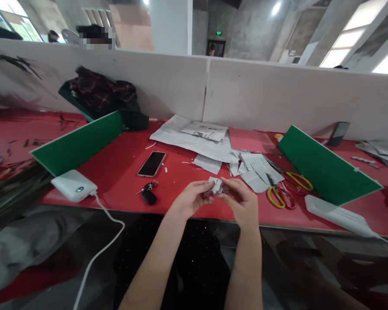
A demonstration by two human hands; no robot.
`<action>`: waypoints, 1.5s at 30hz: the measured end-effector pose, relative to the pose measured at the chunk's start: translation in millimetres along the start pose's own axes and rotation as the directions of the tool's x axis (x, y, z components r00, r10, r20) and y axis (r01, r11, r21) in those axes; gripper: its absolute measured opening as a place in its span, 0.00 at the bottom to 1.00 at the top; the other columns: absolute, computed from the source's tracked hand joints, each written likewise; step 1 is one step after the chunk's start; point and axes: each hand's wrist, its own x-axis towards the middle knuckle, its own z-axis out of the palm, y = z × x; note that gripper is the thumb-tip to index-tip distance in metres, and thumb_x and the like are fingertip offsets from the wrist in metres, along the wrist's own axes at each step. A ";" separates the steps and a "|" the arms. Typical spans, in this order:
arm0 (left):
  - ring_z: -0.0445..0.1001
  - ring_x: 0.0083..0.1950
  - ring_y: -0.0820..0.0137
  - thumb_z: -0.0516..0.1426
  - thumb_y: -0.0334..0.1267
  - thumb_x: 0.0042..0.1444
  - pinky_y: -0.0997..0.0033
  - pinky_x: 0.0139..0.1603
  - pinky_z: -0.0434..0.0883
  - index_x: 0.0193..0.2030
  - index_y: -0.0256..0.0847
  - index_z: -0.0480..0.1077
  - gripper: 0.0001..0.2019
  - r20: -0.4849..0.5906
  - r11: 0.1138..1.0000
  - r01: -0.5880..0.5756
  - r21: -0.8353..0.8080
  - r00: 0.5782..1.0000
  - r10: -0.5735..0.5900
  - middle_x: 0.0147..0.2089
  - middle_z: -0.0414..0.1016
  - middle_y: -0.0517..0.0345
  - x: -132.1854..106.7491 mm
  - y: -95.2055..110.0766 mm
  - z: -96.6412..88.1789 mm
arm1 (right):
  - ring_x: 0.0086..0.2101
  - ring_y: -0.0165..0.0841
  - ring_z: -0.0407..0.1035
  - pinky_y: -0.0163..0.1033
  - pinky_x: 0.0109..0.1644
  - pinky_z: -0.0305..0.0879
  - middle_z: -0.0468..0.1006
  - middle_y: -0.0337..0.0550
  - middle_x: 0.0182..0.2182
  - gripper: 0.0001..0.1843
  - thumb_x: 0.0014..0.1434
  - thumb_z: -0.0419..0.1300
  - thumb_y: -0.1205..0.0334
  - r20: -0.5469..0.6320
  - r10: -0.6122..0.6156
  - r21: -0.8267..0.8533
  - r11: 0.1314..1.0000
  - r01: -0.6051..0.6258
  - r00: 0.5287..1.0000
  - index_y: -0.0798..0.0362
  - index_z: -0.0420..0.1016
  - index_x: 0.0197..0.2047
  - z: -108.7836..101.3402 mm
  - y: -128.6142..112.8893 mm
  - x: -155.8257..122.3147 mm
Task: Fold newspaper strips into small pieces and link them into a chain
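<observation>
Newsprint scrap (216, 185) pinched by both hands: left hand (191, 199); right hand (241, 201) | above red table (123, 172) edge

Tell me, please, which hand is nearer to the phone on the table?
Left. The left hand is right of the phone and closer to the person; the right hand lies farther right.

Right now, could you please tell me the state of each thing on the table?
Left hand: pinching the paper piece.
Right hand: pinching it too.
Paper piece: small, held between both hands.
Phone: flat, screen dark.
Power bank: cable plugged in.
Scissors: lying unheld.
</observation>
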 end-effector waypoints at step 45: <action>0.65 0.22 0.80 0.63 0.37 0.46 0.78 0.25 0.63 0.28 0.33 0.73 0.08 -0.015 1.000 -0.019 0.014 1.000 0.019 0.22 0.69 0.60 -2.0 3.1 -0.7 | 0.41 0.34 0.69 0.40 0.46 0.69 0.72 0.42 0.42 0.19 0.54 0.60 0.63 0.055 -0.022 -0.030 0.999 0.023 0.998 0.42 0.71 0.50 1.1 -4.0 -0.6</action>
